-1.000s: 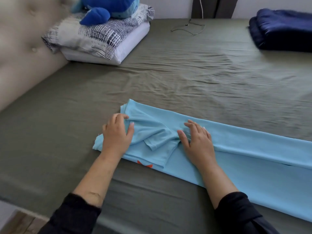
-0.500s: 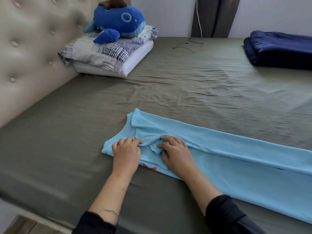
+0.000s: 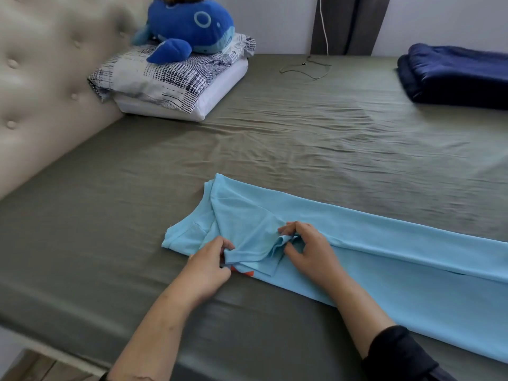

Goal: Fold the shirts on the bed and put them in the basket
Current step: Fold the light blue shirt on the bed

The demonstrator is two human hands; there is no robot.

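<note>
Olive-grey sheet covered the bed (image 3: 302,149), creased across the middle, smooth at the near edge. Padded cream headboard (image 3: 41,86) at left, buttoned. Against it, two stacked pillows (image 3: 176,81), the top one in a black-and-white check print, the lower one plain white. Blue whale toy (image 3: 189,26) sat on the top pillow. Thin cable (image 3: 308,68) lay looped on the sheet at the far side, running up past a dark curtain (image 3: 349,23). Navy blanket (image 3: 453,75), folded, at the far right corner of the bed. Light blue shirt (image 3: 384,251) lay along the near side of the bed, already folded lengthwise into a long strip that ran off the right edge of view; its collar end pointed left, well apart from the pillows. Orange print showed at the shirt's near edge, mostly covered by the fabric above it. Left hand (image 3: 206,268) pinched the hem of the folded-over sleeve between thumb and fingers, wrist resting on the sheet. Right hand (image 3: 308,248) gripped the bunched far corner of the same sleeve with its fingertips, palm over the shirt body. Both forearms bare, with a black sleeve (image 3: 398,356) pushed up on the right arm.
</note>
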